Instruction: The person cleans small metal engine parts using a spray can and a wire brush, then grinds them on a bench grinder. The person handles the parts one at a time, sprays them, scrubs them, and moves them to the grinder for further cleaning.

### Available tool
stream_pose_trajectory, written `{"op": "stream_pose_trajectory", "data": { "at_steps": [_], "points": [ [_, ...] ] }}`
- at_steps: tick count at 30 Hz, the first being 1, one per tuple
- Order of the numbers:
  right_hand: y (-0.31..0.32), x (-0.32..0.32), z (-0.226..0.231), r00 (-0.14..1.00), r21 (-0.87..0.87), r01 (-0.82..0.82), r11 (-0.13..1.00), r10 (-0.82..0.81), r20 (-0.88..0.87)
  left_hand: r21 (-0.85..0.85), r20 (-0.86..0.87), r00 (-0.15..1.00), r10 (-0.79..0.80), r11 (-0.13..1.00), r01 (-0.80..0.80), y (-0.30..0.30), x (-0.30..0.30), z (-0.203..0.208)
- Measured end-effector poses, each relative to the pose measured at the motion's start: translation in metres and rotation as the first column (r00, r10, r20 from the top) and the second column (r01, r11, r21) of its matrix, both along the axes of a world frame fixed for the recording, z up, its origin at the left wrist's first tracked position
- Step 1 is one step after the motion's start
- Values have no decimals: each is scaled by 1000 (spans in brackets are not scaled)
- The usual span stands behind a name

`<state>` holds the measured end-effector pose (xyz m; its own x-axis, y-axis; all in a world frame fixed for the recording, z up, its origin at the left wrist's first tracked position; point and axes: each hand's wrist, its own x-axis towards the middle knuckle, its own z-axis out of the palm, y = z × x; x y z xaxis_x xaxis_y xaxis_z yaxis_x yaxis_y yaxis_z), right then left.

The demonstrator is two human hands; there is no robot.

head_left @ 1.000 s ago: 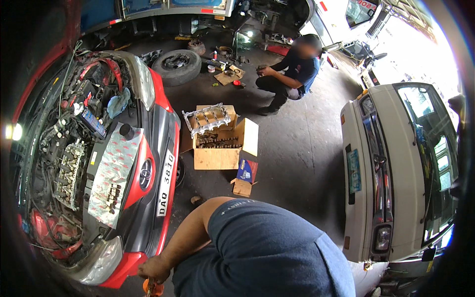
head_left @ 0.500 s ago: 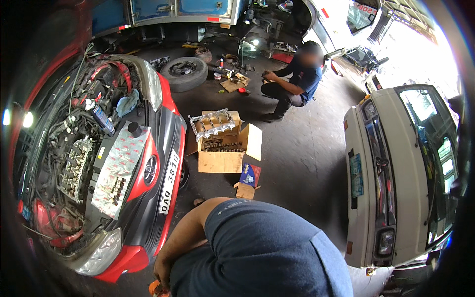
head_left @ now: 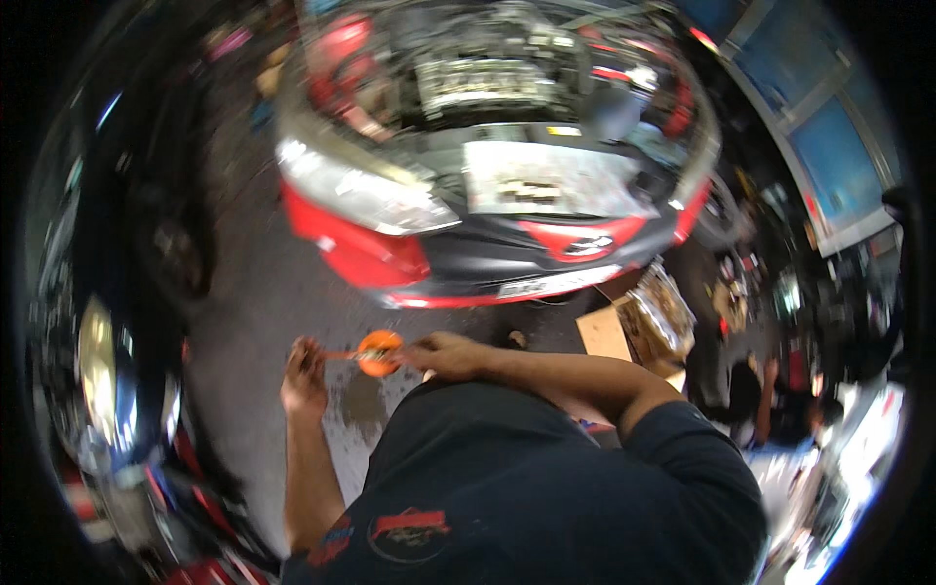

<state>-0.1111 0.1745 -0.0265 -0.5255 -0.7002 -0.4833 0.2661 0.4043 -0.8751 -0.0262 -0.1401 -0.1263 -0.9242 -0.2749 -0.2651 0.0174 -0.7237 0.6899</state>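
Note:
An orange, long-handled dipper (head_left: 376, 337) is in front of my body, over the floor. Its round bowl holds something greyish that I cannot make out. My left hand (head_left: 304, 375) is closed on the end of the handle, to the left of the bowl. From the right, my right hand (head_left: 446, 355) comes up to the bowl's rim. Its fingers are smeared by motion, so neither their grip nor their contact with the bowl is clear.
Ahead stands a red car (head_left: 356, 258), its engine bay uncovered. A silvery sheet (head_left: 585, 180) with small metal parts lies across its front. An open cardboard box (head_left: 602, 333) of parts is on the floor at right. A person (head_left: 780, 414) crouches farther right. Another vehicle's headlight (head_left: 97, 366) shows at left.
My view has swung left, so the red car now lies straight ahead. Both my hands and the orange dipper have come into sight; before, only a bit of orange showed at the lower edge.

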Motion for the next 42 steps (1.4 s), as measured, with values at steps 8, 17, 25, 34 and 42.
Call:
{"op": "stream_pose_trajectory", "data": {
  "at_steps": [8,17,25,34,42],
  "points": [
    [-30,-6,-9,990,119,-140,983,142,-10,90,277,930,242,957,-275,9,18,20],
    [-50,-9,-9,981,19,-193,981,193,3,104,294,912,287,939,-329,6,39,17],
    [-54,-7,-5,974,40,-228,973,228,14,109,284,918,276,942,-317,2,38,19],
    [-50,-4,-15,974,76,-227,971,226,20,180,214,936,281,930,-321,1,35,19],
    [-49,1,-10,976,23,-219,975,219,0,200,197,941,275,928,-314,2,41,18]
  ]
}}
